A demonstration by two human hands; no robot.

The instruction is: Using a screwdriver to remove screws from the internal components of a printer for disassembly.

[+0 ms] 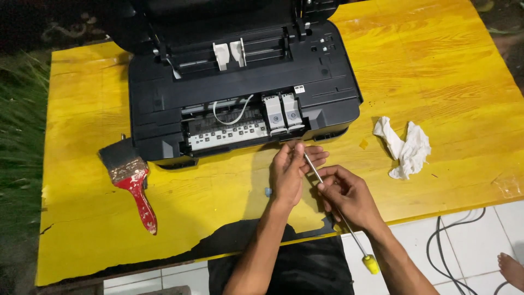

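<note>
**At the printer's open front: long screwdriver, tight quarters**

Over by the front edge of the black inkjet printer (240, 82), cover up, cartridge bay exposed. Left hand (287, 172) pinching the tip end of a long screwdriver (327, 191), fingers closed around the shaft right below the two ink cartridges (284, 113). Right hand (349, 198) wrapped around the shaft further back, yellow handle (370, 264) hanging out past the edge of the yellow table (447, 71), over the tiled floor.

Risks, judged from here: tip sitting very near the cartridges and the white ribbon cable (232, 117) — a slip forward likely to nick the cable or gouge the carriage. Grip well up the shaft rather than on the handle, so little leverage and poor control if the tip jumps. Fingertips right beside the tip, easy to jab. Small blue bit (268, 192) lying loose on the table just beside the left wrist, apt to be swept off by a forearm.

Off to the left, a red-handled paintbrush (132, 180) lying flat; off to the right, a crumpled white rag (403, 146), well apart from both hands. Black cables (445, 254) trailing on the floor — snag hazard for that overhanging handle.
</note>
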